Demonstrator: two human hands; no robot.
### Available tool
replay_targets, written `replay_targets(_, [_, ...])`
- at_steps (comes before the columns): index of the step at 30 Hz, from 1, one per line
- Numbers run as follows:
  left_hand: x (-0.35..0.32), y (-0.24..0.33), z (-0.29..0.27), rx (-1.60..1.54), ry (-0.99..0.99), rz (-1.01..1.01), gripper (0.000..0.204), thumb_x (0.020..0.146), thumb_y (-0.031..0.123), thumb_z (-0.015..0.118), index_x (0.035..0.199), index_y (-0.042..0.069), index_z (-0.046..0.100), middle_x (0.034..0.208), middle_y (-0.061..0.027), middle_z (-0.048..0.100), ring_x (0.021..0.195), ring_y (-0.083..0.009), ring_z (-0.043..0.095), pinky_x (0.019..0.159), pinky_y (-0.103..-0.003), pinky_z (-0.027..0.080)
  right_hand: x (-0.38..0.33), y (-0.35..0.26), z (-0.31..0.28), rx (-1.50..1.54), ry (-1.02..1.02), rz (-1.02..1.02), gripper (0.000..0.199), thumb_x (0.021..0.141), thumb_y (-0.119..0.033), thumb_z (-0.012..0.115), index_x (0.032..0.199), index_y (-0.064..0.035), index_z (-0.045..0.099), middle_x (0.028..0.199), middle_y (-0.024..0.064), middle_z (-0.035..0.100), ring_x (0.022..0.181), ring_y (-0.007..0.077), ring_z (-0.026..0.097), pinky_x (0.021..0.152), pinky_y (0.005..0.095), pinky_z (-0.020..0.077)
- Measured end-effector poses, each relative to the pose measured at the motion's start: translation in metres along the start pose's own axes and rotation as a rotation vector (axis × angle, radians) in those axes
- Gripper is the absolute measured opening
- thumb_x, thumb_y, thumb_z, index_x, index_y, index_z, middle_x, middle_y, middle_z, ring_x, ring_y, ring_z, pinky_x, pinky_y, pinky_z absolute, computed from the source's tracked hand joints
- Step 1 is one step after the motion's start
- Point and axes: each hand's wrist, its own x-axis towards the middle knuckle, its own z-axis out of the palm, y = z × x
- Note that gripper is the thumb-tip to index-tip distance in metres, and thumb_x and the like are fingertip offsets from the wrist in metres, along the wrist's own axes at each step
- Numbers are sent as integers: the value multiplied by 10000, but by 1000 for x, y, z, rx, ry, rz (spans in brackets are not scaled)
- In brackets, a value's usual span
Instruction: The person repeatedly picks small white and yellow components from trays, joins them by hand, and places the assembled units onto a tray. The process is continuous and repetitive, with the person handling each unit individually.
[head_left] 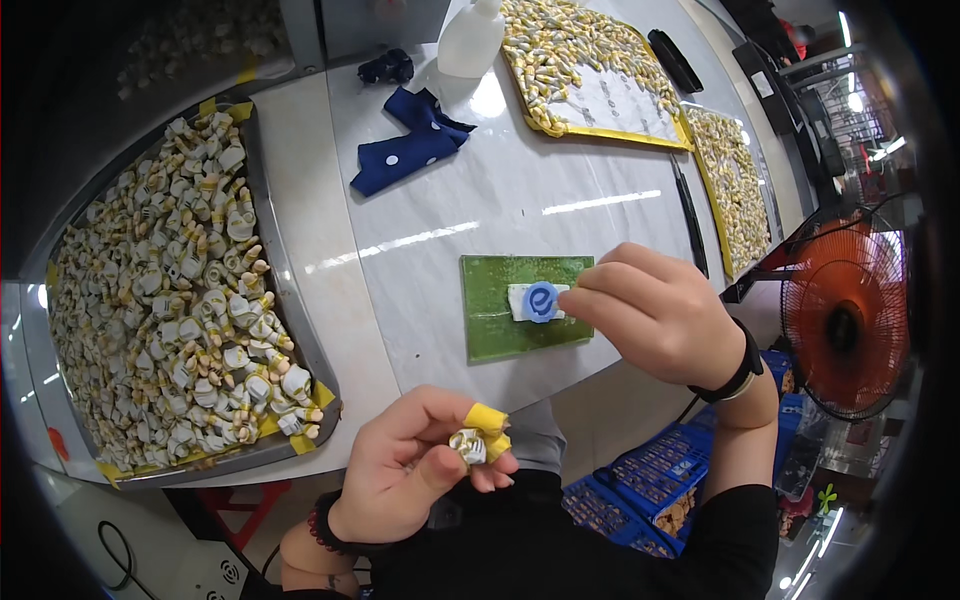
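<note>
My left hand [400, 465] is closed round a small white piece with gold-coloured markings [468, 446], above the table's near edge. Yellow wrapping [487, 418] shows around its fingertips. Over a green glass-like slab [490, 335], my right hand [655, 315] pinches at the edge of a small round light-blue piece with a dark blue swirl [541, 301]. That piece is over a white rectangular pad [518, 302] on the slab; whether it touches the pad I cannot tell. The right fingertips partly hide its right edge.
At left, a metal tray [325, 420] holds many small white-and-yellow pieces. Farther back are a dark blue dotted cloth [410, 150], a white bottle [470, 42] and a yellow-edged tray [610, 132] of small pieces. An orange fan [845, 310] and blue crates [640, 480] stand at right.
</note>
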Motion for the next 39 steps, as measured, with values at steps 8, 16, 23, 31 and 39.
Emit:
replay_targets(8, [2, -3, 1, -39, 75, 2, 539, 866, 398, 586, 1085, -90, 520, 927, -134, 623, 779, -167, 641, 688, -254, 510, 4, 2, 13, 44, 67, -32, 238, 627, -28, 616, 864, -10, 605, 756, 55, 545, 682, 201, 557, 543, 290, 477])
replay_targets(16, [11, 1, -2, -127, -38, -174, 470, 934, 368, 493, 1076, -78, 536, 795, -117, 646, 724, -146, 637, 627, -220, 486, 18, -29, -3, 488, 414, 21, 117, 654, -2, 672, 766, -35, 673, 717, 52, 619, 592, 184, 583, 520, 261, 473])
replay_targets(23, [13, 5, 8, -251, -78, -271, 417, 949, 355, 467, 1025, -46, 556, 744, -92, 625, 658, -136, 621, 602, -214, 476, 26, -28, 1, 493, 405, -246, 194, 658, -24, 656, 832, 56, 621, 791, 100, 583, 635, 206, 573, 551, 274, 488])
replay_targets(31, [13, 5, 7, -300, -59, -338, 336, 948, 300, 491, 934, -25, 574, 706, -68, 604, 578, -90, 571, 547, -184, 443, 25, -28, 8, 557, 344, -248, 203, 648, -21, 656, 829, 60, 611, 807, 113, 577, 662, 216, 576, 567, 278, 493])
replay_targets(39, [13, 10, 9, 20, -42, -145, 268, 926, 212, 543, 1022, -36, 583, 795, -69, 639, 675, -85, 601, 606, -192, 468, 19, -38, 0, 591, 375, -116, 190, 657, -23, 670, 835, 36, 645, 783, 98, 593, 681, 197, 585, 576, 266, 493])
